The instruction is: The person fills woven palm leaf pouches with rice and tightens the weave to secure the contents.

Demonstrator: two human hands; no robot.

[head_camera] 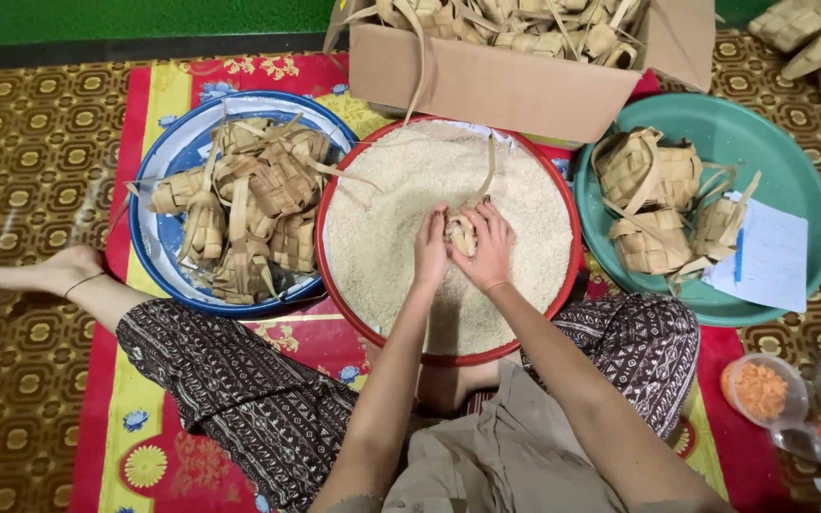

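Woven palm-leaf pouch (462,233) clasped between left hand (429,249) and right hand (486,249) — both closed around it, over the middle of the red-rimmed rice basin (334,199). Left of the basin, blue bowl (159,157) of pouches — right, green basin (791,171); beyond, cardboard box (486,85).

Red-rimmed basin (346,313), white rice (401,218); blue basin (149,256); green basin (791,142).

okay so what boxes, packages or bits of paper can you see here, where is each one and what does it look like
Cardboard box: top centre, behind the rice basin, brown, open, full of woven leaf pouches.
Paper sheet: in the green basin at right, white, rectangular, with a blue pen on it.
Small plastic tub: lower right on the mat, clear, round, holding orange grains.
No screens or signs in view.
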